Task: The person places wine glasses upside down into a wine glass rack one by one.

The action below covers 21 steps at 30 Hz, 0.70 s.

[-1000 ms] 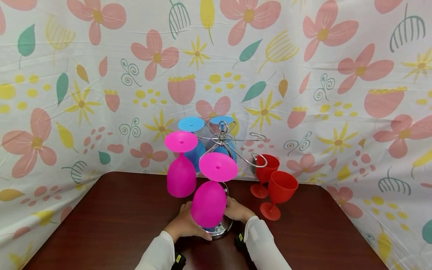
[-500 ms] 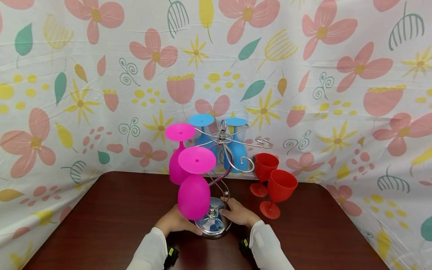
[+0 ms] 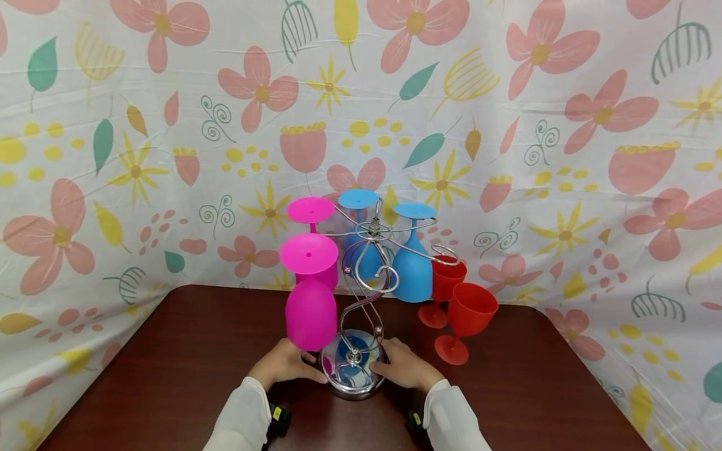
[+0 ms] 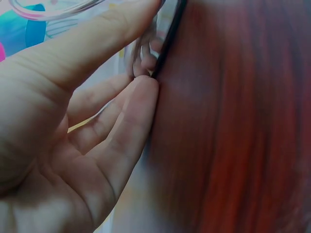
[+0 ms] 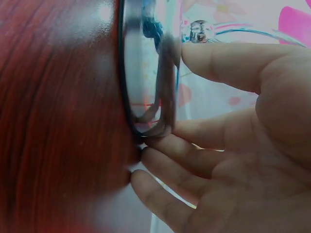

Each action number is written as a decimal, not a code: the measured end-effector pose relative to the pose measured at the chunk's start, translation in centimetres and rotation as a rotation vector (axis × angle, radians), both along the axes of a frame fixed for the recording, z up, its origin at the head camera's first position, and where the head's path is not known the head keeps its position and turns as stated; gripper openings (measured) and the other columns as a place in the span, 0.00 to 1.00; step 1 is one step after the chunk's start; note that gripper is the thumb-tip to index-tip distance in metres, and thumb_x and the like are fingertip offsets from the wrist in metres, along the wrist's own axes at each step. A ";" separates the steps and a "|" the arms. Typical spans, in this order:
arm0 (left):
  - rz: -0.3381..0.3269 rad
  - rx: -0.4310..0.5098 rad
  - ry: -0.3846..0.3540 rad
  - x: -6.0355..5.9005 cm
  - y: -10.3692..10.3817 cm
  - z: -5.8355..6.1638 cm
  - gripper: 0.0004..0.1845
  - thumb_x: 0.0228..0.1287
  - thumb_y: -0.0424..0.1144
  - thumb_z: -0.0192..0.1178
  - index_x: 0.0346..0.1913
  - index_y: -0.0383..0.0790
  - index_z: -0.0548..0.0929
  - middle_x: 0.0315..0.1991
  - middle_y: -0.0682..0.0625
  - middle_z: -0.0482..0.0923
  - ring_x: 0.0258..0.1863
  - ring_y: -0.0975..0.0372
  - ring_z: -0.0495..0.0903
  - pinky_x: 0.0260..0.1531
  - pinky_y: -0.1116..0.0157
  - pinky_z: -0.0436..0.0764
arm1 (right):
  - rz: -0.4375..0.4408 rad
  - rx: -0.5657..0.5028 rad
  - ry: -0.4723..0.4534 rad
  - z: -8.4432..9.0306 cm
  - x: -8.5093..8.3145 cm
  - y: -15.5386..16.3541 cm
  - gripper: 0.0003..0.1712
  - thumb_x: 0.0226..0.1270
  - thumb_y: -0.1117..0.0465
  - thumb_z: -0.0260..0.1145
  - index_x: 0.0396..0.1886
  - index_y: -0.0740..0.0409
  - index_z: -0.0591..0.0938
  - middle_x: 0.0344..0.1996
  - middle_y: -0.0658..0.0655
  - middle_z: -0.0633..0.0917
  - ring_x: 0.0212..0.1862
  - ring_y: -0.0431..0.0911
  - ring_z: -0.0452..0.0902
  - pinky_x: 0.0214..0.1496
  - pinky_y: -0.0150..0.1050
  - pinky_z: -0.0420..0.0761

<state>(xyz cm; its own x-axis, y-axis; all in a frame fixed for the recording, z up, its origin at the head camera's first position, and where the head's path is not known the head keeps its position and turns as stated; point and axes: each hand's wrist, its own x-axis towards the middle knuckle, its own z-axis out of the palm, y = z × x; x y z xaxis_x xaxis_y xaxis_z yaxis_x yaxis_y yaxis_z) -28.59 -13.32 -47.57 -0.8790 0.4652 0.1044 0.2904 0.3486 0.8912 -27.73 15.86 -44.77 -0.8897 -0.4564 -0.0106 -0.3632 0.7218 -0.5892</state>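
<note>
Left grip (image 3: pixel 290 363): holding base (image 3: pixel 336 357), left side
Right grip (image 3: pixel 406 366): holding opposite side
Base: between our grips, neither nearer

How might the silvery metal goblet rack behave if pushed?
The silvery metal goblet rack, being curved rods, would probably stay stiff. It could tip, since two inverted pink plastic-looking goblets and two matching blue goblets hang spread wider than its round shiny base. The goblets may sway, held near their feet.
</note>
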 end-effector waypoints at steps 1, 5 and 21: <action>0.002 0.001 -0.004 -0.1 -0.1 -0.1 0.42 0.42 0.37 0.81 0.64 0.37 0.73 0.55 0.41 0.76 0.42 0.52 0.82 0.39 0.58 0.83 | 0.004 -0.003 -0.008 0.1 0.1 0.1 0.36 0.66 0.55 0.65 0.65 0.74 0.68 0.50 0.64 0.75 0.53 0.57 0.69 0.58 0.59 0.71; 0.005 -0.012 -0.005 -0.5 -0.3 -0.3 0.40 0.43 0.38 0.81 0.62 0.34 0.74 0.49 0.43 0.79 0.41 0.53 0.83 0.38 0.60 0.83 | 0.007 0.000 -0.042 0.2 0.4 0.3 0.38 0.66 0.53 0.66 0.67 0.73 0.67 0.51 0.64 0.75 0.54 0.57 0.69 0.57 0.59 0.72; -0.096 0.010 -0.052 0.3 0.4 1.1 0.50 0.48 0.36 0.77 0.71 0.31 0.59 0.65 0.34 0.64 0.58 0.40 0.71 0.55 0.47 0.75 | -0.039 -0.120 -0.081 -0.6 -0.3 0.7 0.31 0.71 0.57 0.61 0.65 0.72 0.67 0.61 0.69 0.70 0.63 0.65 0.62 0.63 0.64 0.64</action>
